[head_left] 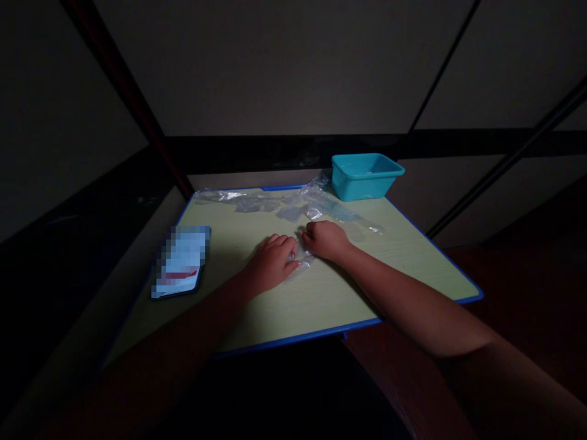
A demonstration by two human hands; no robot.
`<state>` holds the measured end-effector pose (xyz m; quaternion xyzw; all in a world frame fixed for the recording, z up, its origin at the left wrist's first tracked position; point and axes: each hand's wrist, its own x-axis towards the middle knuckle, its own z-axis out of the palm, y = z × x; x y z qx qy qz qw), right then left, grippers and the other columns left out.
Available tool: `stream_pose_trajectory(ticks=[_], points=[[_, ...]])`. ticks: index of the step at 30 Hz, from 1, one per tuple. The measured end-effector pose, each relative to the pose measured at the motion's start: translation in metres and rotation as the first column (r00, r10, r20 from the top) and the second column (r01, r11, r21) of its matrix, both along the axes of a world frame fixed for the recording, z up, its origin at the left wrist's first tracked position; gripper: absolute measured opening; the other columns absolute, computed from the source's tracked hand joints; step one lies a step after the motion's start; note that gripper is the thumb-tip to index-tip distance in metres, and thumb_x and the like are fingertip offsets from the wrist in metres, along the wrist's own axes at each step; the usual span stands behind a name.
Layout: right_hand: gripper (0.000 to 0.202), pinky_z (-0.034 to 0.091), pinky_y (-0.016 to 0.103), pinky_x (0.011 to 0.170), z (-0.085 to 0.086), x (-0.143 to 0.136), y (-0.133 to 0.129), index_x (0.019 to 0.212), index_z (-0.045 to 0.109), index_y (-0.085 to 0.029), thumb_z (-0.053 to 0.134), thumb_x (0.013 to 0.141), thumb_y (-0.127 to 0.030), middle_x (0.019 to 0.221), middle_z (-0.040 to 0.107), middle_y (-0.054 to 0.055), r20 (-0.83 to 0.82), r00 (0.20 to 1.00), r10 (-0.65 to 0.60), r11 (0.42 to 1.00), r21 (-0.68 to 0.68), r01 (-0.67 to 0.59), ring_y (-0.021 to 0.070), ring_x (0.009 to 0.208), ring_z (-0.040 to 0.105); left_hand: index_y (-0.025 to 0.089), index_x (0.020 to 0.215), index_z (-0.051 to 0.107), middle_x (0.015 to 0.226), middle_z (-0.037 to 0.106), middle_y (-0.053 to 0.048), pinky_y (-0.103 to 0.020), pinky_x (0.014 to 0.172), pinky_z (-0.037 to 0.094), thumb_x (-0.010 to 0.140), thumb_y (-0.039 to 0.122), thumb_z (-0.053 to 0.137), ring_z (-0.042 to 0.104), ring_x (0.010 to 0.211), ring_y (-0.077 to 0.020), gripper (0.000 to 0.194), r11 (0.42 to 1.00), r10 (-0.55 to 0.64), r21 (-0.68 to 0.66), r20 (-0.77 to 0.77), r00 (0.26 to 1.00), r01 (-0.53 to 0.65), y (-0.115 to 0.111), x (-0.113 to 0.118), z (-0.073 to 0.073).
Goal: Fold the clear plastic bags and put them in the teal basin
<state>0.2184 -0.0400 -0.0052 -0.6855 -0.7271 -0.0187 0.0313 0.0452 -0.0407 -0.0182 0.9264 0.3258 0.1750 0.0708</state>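
Between my two hands, low over the table, is a clear plastic bag (300,264), crinkled and partly hidden by my fingers. My left hand (274,260) has its fingers curled and its thumb pressed along the bag's near side. Opposite it, my right hand (326,239) is closed in a pinch on the bag's right side. Just beyond the hands, more clear plastic bags (291,212) lie flat and overlapping across the far part of the table.
A turquoise plastic basket (367,186) stands at the table's far right corner. On the left edge lies a phone (181,263) with a lit screen. The pale table (362,287) has a blue rim, and a panelled wall (284,73) rises behind it.
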Motion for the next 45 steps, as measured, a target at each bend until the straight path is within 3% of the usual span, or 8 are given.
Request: stream_pose_trajectory(ticks=[6, 10, 14, 19, 23, 37, 45], points=[[0.043, 0.041, 0.027, 0.066, -0.001, -0.001, 0.0, 0.095, 0.066, -0.017, 0.032, 0.09, -0.042, 0.093, 0.068, 0.014, 0.004, 1.0, -0.019, 1.0, -0.013, 0.019, 0.0232, 0.085, 0.064, 0.019, 0.082, 0.055, 0.088, 0.057, -0.005, -0.034, 0.078, 0.036, 0.08, 0.028, 0.058, 0.047, 0.089, -0.0219, 0.009, 0.999, -0.034, 0.008, 0.002, 0.999, 0.034, -0.003, 0.0, 0.004], [0.042, 0.043, 0.029, 0.069, 0.0, -0.003, -0.002, 0.098, 0.066, -0.017, 0.032, 0.09, -0.04, 0.096, 0.068, 0.015, 0.008, 1.0, -0.03, 0.999, -0.035, 0.03, 0.0242, 0.088, 0.063, 0.018, 0.078, 0.052, 0.083, 0.057, -0.004, -0.032, 0.073, 0.035, 0.083, 0.04, 0.054, 0.049, 0.083, -0.0206, 0.023, 0.998, -0.038, 0.042, -0.059, 0.998, 0.04, -0.006, 0.003, 0.002], [0.041, 0.044, 0.03, 0.068, 0.001, -0.004, -0.002, 0.099, 0.066, -0.017, 0.033, 0.089, -0.04, 0.096, 0.068, 0.015, 0.006, 1.0, -0.02, 0.999, -0.029, 0.02, 0.0253, 0.088, 0.063, 0.018, 0.08, 0.052, 0.082, 0.057, -0.004, -0.032, 0.072, 0.035, 0.081, 0.04, 0.057, 0.049, 0.082, -0.0207, 0.023, 0.996, -0.048, 0.066, -0.075, 0.996, 0.053, -0.006, 0.004, 0.003], [0.041, 0.044, 0.028, 0.07, 0.001, -0.003, -0.002, 0.099, 0.066, -0.017, 0.034, 0.09, -0.042, 0.095, 0.068, 0.015, -0.01, 1.0, -0.021, 0.999, -0.028, 0.02, 0.0241, 0.088, 0.064, 0.019, 0.089, 0.058, 0.095, 0.058, -0.005, -0.033, 0.081, 0.035, 0.081, 0.041, 0.058, 0.048, 0.093, -0.0214, 0.023, 0.98, -0.192, 0.062, 0.011, 0.981, 0.191, -0.004, 0.0, 0.009], [0.042, 0.043, 0.027, 0.068, 0.002, -0.002, -0.003, 0.098, 0.066, -0.017, 0.035, 0.089, -0.043, 0.095, 0.068, 0.014, -0.022, 1.0, -0.015, 1.0, -0.025, 0.014, 0.024, 0.088, 0.063, 0.019, 0.087, 0.061, 0.093, 0.058, -0.006, -0.032, 0.081, 0.037, 0.084, 0.04, 0.054, 0.049, 0.089, -0.0199, 0.022, 0.955, -0.296, 0.022, 0.008, 0.955, 0.295, -0.002, -0.004, 0.012], [0.043, 0.04, 0.026, 0.064, 0.001, 0.002, -0.001, 0.097, 0.065, -0.017, 0.033, 0.089, -0.045, 0.095, 0.068, 0.013, -0.031, 1.0, 0.005, 1.0, -0.017, -0.005, 0.0222, 0.085, 0.063, 0.018, 0.099, 0.062, 0.097, 0.058, -0.008, -0.032, 0.082, 0.04, 0.085, 0.035, 0.052, 0.051, 0.09, -0.02, 0.024, 0.943, -0.33, -0.029, 0.036, 0.943, 0.331, -0.001, -0.006, 0.015], [0.041, 0.035, 0.026, 0.058, 0.0, 0.003, 0.0, 0.094, 0.066, -0.017, 0.036, 0.088, -0.045, 0.091, 0.068, 0.012, -0.027, 1.0, 0.004, 1.0, 0.008, -0.004, 0.0211, 0.08, 0.062, 0.017, 0.092, 0.064, 0.091, 0.059, -0.006, -0.031, 0.08, 0.039, 0.085, 0.033, 0.052, 0.051, 0.088, -0.0189, 0.02, 0.935, -0.352, -0.038, 0.018, 0.936, 0.352, 0.001, -0.007, 0.014]])
